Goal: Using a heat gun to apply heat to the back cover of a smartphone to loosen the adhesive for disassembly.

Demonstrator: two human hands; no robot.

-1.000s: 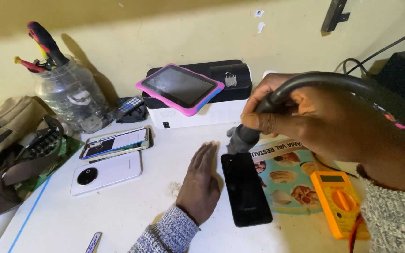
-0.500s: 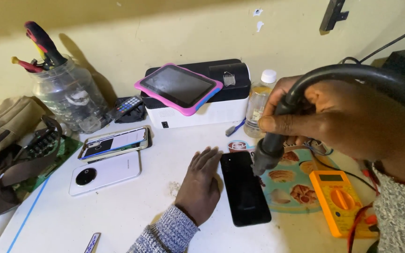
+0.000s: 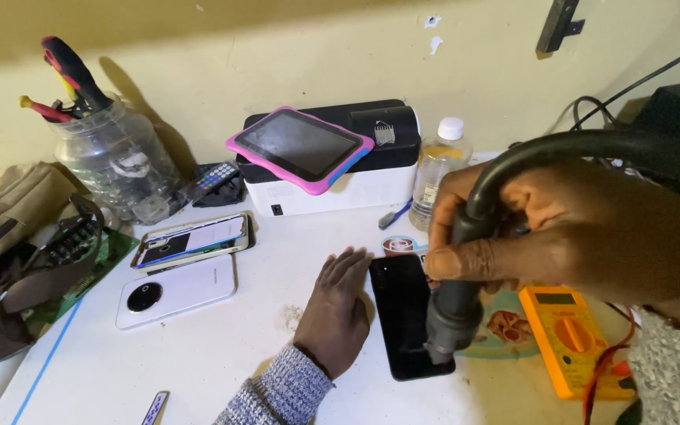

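Black phone (image 3: 408, 313) flat and face down on the white table (image 3: 222, 346), just right of the left hand (image 3: 338, 311) and under the right hand (image 3: 529, 236). Left hand palm down, fingers together and stretched out, resting on the table with its edge touching the phone's left side; gripping nothing. Right hand above the phone's right half, fingers curled tight around a grey nozzle tool (image 3: 455, 303) fed by a thick black hose (image 3: 560, 149) arching off to the right. Nozzle mouth pointing down at the phone's lower right part, touching it or just above it, cannot tell which. Under the phone's right edge, a round printed mat (image 3: 505, 327) with food pictures. Just right of that, an orange multimeter (image 3: 572, 338) lying flat. Behind the phone, near the wall, a clear bottle with a white cap (image 3: 441, 169), a small blue brush (image 3: 395, 214) beside it, and a white and black box-shaped device (image 3: 348, 177) carrying a pink-cased tablet (image 3: 301, 148) tilted on top. Left of the left hand, well apart, a white phone (image 3: 176, 290) face down with a round camera ring, and beyond it another phone (image 3: 192, 238) face up. Farther left, a clear jar (image 3: 116, 161) holding pliers and screwdrivers, a small remote (image 3: 212, 179) near it, a green circuit board (image 3: 80, 252), and a khaki bag (image 3: 5, 260) at the table's edge.
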